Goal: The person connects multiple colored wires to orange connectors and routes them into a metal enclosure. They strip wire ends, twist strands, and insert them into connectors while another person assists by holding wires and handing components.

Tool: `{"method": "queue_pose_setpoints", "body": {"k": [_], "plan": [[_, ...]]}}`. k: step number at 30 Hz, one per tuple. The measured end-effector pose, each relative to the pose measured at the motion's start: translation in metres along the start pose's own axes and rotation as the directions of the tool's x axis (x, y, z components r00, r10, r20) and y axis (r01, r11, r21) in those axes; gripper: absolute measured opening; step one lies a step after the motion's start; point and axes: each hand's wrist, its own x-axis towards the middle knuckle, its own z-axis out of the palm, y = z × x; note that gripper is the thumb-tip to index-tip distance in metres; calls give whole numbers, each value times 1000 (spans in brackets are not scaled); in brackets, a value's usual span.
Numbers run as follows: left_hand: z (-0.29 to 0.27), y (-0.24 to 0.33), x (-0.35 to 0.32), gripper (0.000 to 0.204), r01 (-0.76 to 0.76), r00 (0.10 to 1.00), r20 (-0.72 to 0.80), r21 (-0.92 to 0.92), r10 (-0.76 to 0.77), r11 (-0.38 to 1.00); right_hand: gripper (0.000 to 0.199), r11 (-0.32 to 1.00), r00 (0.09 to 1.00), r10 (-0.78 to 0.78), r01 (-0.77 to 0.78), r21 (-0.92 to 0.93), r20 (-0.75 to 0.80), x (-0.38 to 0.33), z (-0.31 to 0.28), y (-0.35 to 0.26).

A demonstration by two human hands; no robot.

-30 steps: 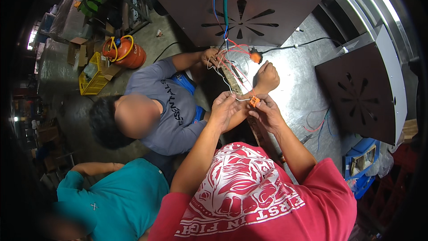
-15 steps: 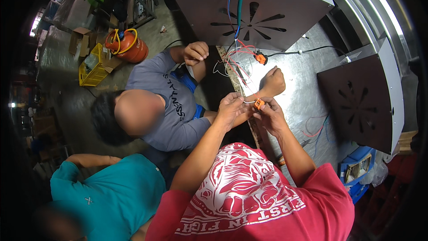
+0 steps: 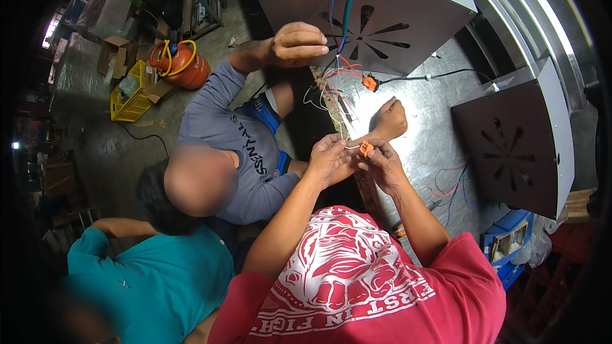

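My left hand (image 3: 326,155) is closed, its thumb and fingertips pinching a thin white wire (image 3: 342,132). Close beside it, my right hand (image 3: 384,164) grips a small orange connector (image 3: 366,149), and the white wire runs across to that part. Beyond my hands, a loose bundle of red and white wires (image 3: 336,83) hangs at the table edge. A second orange connector (image 3: 370,83) lies there on a black cable (image 3: 408,78). Where the wire meets the connector in my grip is too small to make out.
A metal box with fan-shaped slots (image 3: 363,0) stands at the back; a similar box (image 3: 510,146) stands right on the metal table (image 3: 421,159). A co-worker in grey (image 3: 236,134) rests a fist (image 3: 390,118) just beyond my hands and raises a hand (image 3: 299,44). Another person wears teal (image 3: 153,274).
The co-worker in grey has lifted one hand up and toward the back box. My hands have barely moved; the orange connector in my right hand has shifted slightly left.
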Motion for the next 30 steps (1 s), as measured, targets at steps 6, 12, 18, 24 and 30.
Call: {"method": "queue_pose_setpoints", "body": {"k": [6,12,18,24,30], "plan": [[3,1,-2,20,-1,1000,-10,20,1,1000,28,1000,1000,6,-6,-13,4,-1,-4,3],[6,1,-3,19,26,999,-43,57,-24,998,30,1000,1000,11,-11,5,13,0,-9,6],[6,4,-5,17,8,999,-45,92,-4,996,30,1000,1000,12,-12,5,10,-1,-6,6],[2,3,-2,21,-5,999,-37,109,9,994,29,1000,1000,-14,14,-17,18,-1,-5,4],[3,11,8,22,-324,859,-176,540,481,777,28,1000,1000,-7,7,-29,6,0,-5,3]]}}
